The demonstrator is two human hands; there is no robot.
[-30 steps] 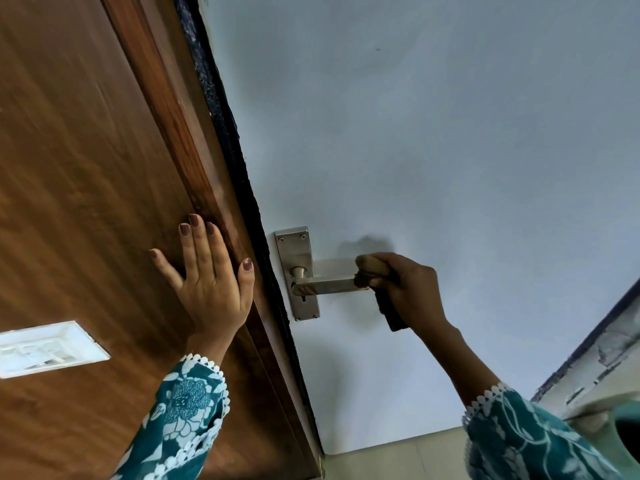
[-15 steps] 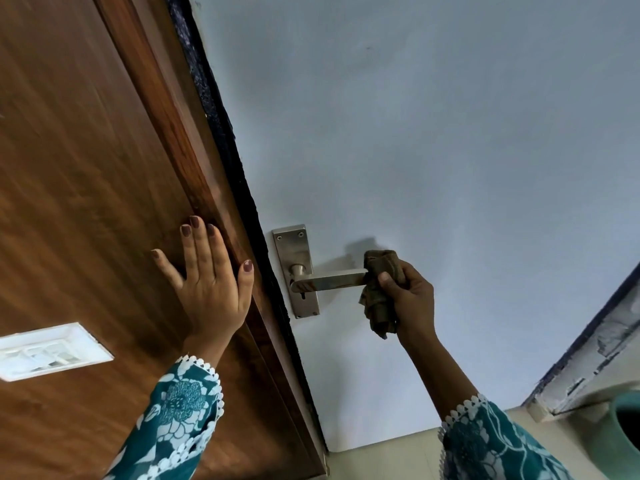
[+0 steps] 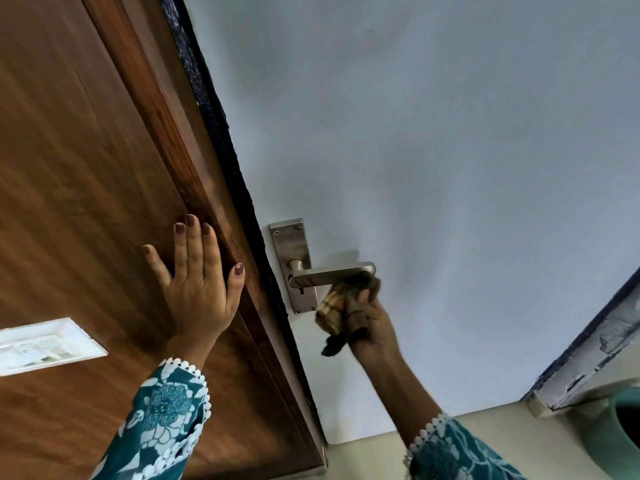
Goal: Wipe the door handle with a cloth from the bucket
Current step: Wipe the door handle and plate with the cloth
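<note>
Right hand (image 3: 375,323) grip presses cloth (image 3: 337,306) under door handle (image 3: 332,273)

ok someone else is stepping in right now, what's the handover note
Left hand: open, flat on the brown door, bracing it.
Right hand: shut on the cloth, pressed under the door handle lever.
Bucket: on the floor, lower right.
Done: cloth fetched, wiping under way.
Left: how much of the lever and backplate is already wiped cannot be told; go over both.

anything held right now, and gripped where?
Right hand holds the cloth, bunched at its middle, under the door handle. Left hand lies flat, holding nothing.
</note>
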